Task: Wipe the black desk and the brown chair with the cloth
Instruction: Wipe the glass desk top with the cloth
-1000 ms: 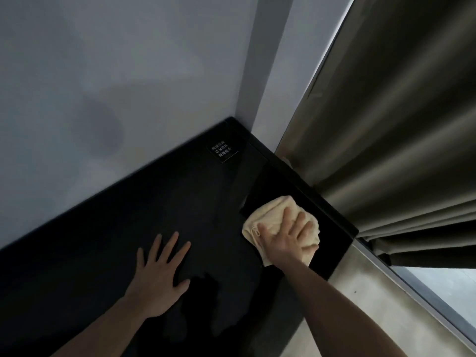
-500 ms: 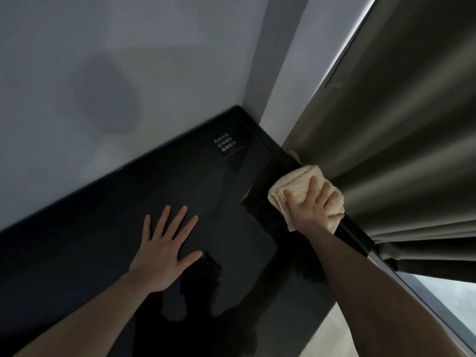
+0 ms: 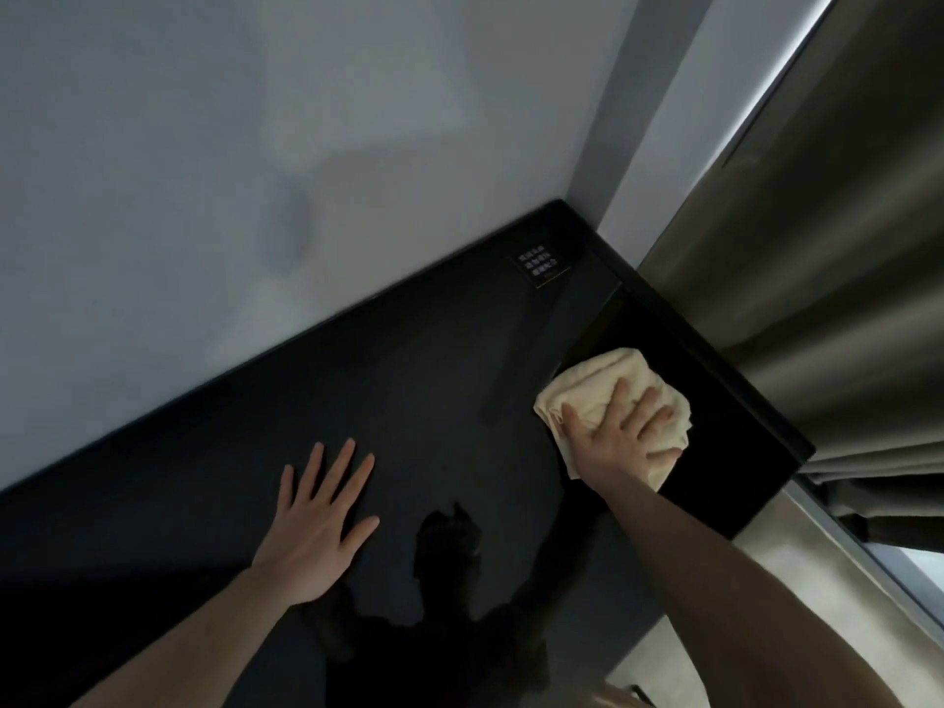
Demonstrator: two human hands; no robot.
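Two hands flat: R hand [image 3: 615, 442] on crumpled cloth [image 3: 603, 388].

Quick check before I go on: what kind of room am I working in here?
Probably a hotel room or bedroom corner: a glossy black desk set against a plain wall, heavy curtains beside a window, and a small printed card on the desk.

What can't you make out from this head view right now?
- Brown chair: nowhere in the head view, so its state is unknown.
- Label on the desk: print too small to read.
- Cloth: partly covered by the right hand.
- Desk's left end and near part: cut off by the frame edges.
- Desk under the left hand: hidden by the palm.
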